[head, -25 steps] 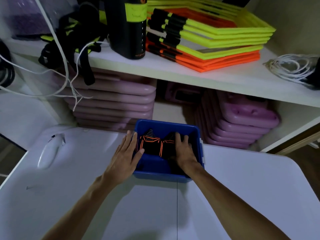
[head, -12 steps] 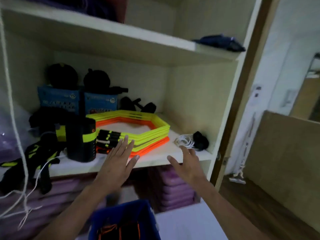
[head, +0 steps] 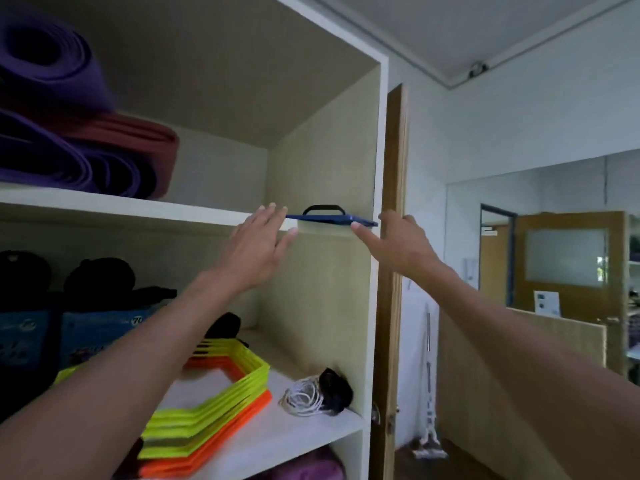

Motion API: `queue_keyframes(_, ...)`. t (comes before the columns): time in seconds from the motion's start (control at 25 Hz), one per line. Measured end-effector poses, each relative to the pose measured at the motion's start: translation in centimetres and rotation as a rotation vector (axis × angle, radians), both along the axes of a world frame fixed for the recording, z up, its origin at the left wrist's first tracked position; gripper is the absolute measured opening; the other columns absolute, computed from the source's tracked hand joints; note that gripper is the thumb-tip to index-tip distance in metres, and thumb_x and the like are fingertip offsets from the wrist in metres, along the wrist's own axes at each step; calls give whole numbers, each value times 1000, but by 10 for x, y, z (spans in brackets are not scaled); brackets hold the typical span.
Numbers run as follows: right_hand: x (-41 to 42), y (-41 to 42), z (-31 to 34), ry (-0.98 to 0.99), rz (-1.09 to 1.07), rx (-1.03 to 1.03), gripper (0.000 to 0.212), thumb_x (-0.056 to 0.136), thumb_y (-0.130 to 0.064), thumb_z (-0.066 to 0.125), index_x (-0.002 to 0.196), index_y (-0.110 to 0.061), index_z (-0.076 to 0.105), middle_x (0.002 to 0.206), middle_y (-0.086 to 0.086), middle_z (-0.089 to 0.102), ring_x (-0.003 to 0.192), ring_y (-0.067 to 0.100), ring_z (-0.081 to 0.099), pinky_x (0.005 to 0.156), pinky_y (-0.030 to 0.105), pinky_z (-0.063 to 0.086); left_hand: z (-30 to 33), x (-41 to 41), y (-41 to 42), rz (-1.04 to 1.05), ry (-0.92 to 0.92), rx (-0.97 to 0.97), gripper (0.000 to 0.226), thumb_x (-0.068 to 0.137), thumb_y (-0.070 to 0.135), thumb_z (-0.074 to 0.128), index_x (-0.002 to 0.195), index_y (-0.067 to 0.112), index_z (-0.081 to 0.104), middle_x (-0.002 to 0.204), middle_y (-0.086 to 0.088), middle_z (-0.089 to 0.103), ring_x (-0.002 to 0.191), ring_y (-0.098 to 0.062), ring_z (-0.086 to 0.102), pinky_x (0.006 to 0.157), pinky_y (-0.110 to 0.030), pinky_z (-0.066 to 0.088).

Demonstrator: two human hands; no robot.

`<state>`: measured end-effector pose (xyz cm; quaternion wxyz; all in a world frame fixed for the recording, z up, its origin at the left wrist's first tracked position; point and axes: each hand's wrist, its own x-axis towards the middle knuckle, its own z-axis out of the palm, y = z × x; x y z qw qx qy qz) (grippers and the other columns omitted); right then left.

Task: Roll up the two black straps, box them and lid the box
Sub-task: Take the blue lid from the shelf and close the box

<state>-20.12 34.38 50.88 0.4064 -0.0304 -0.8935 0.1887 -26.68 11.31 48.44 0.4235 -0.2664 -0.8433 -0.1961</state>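
A flat blue lid with a black handle lies on the upper shelf of the cupboard, its right edge jutting past the shelf front. My left hand is raised with fingers spread at the lid's left end, holding nothing. My right hand is at the lid's right end, its fingertips touching or nearly touching the edge; I cannot tell which. The blue box and the black straps are out of view below.
Rolled purple and red mats fill the upper shelf's left. Yellow and orange hexagon rings, a white cable coil and black items sit on the middle shelf. A wooden door frame stands right of the cupboard.
My view has swung up from the blue box with the straps to the upper shelf. Both hands have left the box and risen to the blue lid.
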Motion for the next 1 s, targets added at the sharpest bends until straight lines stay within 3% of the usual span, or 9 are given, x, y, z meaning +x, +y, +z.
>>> queue_keyframes(0.2,-76,6,58,-35,-35,44,60,94,-57,47,132,-10,46,133,17,49,117,35,51,93,46,49,62,-79,55,99,1,-170,54,101,44,23,144,12,35,156,-14,28,146,-27,21,115,-45,24)
queue_keyframes(0.28,-114,5,69,-70,-23,86,45,97,-48,48,113,-6,55,115,15,57,103,30,57,84,39,51,80,-116,72,102,-77,-167,50,101,43,22,127,8,48,145,-20,41,138,-33,33,110,-49,30)
queue_keyframes(0.36,-154,11,82,-108,0,110,36,99,-40,48,90,-7,55,98,12,59,90,26,58,76,35,49,96,-154,90,132,-131,-158,41,101,42,24,101,10,51,125,-21,54,119,-35,47,100,-48,38)
queue_keyframes(0.4,-171,15,89,-126,17,98,33,99,-38,49,89,-7,55,93,10,59,85,25,57,74,34,48,103,-168,97,147,-150,-158,39,101,40,26,100,10,50,124,-20,55,112,-34,49,97,-45,40)
queue_keyframes(0.48,-194,25,101,-218,63,97,31,97,-34,55,107,-4,58,95,9,57,88,24,55,76,32,46,117,-188,110,161,-187,-146,43,102,39,30,116,4,51,134,-21,51,117,-35,49,98,-40,38)
queue_keyframes(0.56,-203,35,112,-335,91,195,40,96,-35,56,121,-3,56,108,10,53,103,27,53,88,35,44,128,-200,118,167,-193,-124,54,101,40,34,140,2,39,148,-20,40,134,-34,39,108,-39,32)
queue_keyframes(0.68,-218,55,111,-390,206,187,46,95,-42,55,123,-6,58,114,10,55,111,29,54,103,43,43,138,-210,125,160,-159,-106,67,97,41,48,149,6,25,155,-16,30,142,-31,30,113,-37,27)
queue_keyframes(0.84,-230,77,82,-318,407,88,33,88,-39,67,106,-12,63,99,9,66,88,23,62,78,34,49,135,-207,129,111,-148,-131,79,87,49,60,149,14,26,156,-10,31,141,-27,32,112,-34,27)
queue_keyframes(1.0,-210,89,52,-207,572,15,26,92,-33,65,108,-13,59,93,8,66,80,18,65,68,30,55,114,-189,126,97,-89,-279,70,85,48,63,143,18,39,145,-10,46,132,-27,42,108,-33,33)
